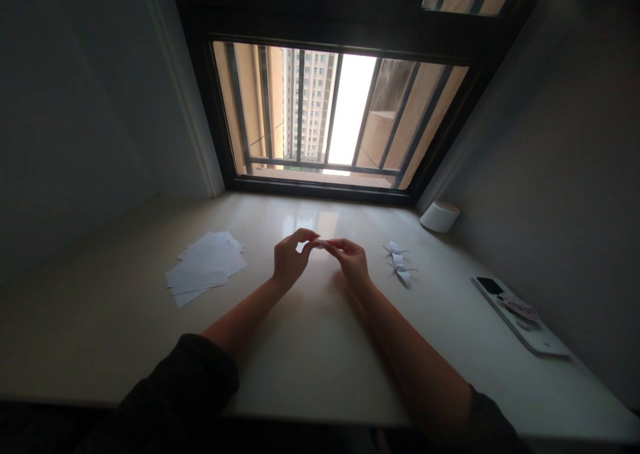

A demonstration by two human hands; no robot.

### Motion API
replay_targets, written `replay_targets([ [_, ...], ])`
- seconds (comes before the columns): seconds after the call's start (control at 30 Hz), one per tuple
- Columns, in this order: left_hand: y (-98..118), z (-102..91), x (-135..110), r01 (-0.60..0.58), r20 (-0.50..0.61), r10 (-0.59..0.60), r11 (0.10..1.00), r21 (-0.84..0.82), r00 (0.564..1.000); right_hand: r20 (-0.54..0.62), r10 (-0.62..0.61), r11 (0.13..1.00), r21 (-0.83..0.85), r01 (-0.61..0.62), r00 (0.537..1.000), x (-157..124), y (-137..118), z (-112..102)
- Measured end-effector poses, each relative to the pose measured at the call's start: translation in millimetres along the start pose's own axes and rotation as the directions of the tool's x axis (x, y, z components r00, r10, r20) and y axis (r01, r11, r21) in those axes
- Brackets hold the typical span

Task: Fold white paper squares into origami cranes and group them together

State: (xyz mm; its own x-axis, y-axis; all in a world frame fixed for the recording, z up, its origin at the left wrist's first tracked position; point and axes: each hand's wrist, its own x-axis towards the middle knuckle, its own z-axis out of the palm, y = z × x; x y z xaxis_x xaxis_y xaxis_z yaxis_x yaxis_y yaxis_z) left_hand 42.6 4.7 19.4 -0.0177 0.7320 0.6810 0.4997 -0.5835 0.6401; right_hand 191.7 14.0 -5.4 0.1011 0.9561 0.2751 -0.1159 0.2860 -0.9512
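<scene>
Between my two hands, above the middle of the white surface, is a small piece of folded white paper. My left hand pinches its left end with thumb and fingers. The right end is pinched by my right hand. Most of the paper is hidden by the fingertips, so its folded shape cannot be made out. To the right of my right hand, folded paper cranes stand in a short row. A loose stack of white paper sheets lies left of my left hand.
The white sill-like surface runs up to a dark-framed window with bars outside. A white cylindrical object stands in the back right corner. Along the right wall lies a white phone. Walls close in both sides.
</scene>
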Motion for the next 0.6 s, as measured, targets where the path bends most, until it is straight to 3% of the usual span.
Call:
replay_targets([
  [0.3,-8,4.7,-2,0.126,0.176,-0.106,0.986,-0.105,0.979,-0.028,-0.089,0.982,-0.169,0.083,0.996,2,2,-3],
  [0.6,-16,16.8,-11,0.409,0.450,-0.256,0.867,-0.285,0.856,-0.045,-0.171,0.955,-0.254,0.154,0.984,1,-4,-3],
])
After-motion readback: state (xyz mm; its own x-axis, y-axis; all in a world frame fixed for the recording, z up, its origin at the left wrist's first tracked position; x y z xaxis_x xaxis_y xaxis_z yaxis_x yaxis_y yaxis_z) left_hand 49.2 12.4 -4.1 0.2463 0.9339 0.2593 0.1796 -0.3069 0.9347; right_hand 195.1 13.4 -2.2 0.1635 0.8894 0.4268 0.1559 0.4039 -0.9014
